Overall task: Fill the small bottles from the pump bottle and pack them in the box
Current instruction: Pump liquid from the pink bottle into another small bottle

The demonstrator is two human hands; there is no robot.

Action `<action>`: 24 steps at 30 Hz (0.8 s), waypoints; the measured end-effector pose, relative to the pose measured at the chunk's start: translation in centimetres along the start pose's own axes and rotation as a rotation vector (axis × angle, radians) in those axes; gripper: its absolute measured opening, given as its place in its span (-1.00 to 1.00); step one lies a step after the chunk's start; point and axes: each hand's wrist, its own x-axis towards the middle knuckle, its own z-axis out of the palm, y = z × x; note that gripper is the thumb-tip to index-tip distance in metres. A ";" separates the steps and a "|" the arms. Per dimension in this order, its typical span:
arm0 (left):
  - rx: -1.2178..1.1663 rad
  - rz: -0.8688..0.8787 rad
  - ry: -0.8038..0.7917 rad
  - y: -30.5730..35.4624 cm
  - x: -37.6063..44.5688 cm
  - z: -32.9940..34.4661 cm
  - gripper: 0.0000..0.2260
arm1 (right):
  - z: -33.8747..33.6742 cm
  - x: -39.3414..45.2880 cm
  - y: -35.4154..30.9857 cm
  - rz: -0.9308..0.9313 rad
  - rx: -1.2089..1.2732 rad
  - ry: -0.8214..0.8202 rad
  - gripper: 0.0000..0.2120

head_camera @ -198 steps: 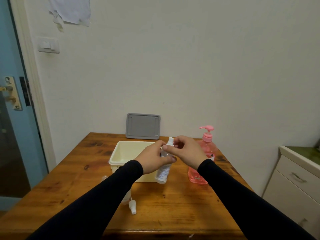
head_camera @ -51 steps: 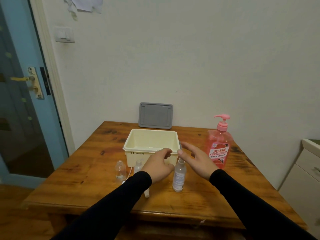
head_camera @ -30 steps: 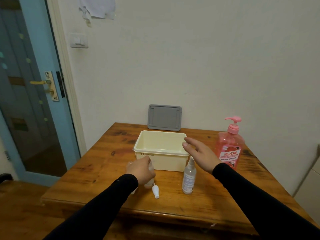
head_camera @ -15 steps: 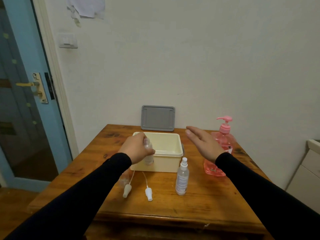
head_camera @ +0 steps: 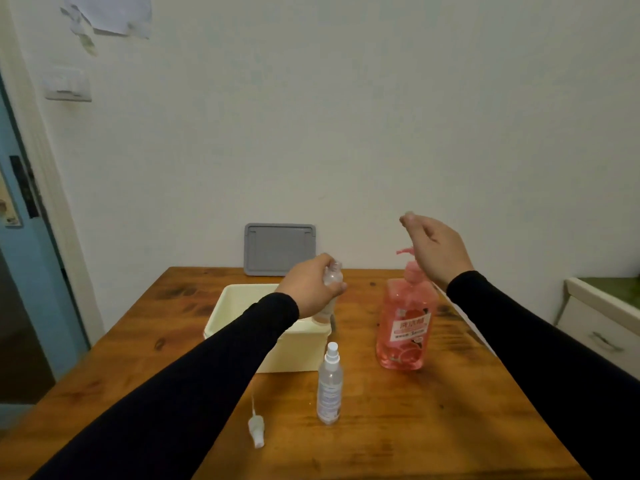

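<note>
My left hand (head_camera: 310, 289) grips a small clear bottle (head_camera: 331, 276) with no cap, held in the air above the right end of the cream box (head_camera: 242, 299). The pink pump bottle (head_camera: 405, 327) stands on the table to the right of the box. My right hand (head_camera: 434, 249) hovers just above and behind its pump head, fingers loosely bent and holding nothing. A capped small spray bottle (head_camera: 329, 384) stands upright in front of the box. A loose white spray cap (head_camera: 256, 427) with its tube lies near the table's front.
The wooden table (head_camera: 415, 427) carries everything. A grey lid (head_camera: 280, 248) leans against the wall behind the box. A white cabinet (head_camera: 602, 327) stands at the right, a blue door (head_camera: 24, 289) at the left.
My left hand has carried the uncapped bottle right and up, toward the pump bottle. My right hand has risen above the pump head. The capped bottle stays where it was set down.
</note>
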 end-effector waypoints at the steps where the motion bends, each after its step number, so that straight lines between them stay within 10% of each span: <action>1: -0.006 0.011 -0.010 0.3 0.7 0.7 -0.66 | -0.4 0.7 0.4 0.004 -0.049 0.008 -0.52; 24: -0.044 0.221 0.010 4.0 8.6 7.1 -0.67 | -0.1 6.9 4.4 0.296 -0.274 -0.313 -0.44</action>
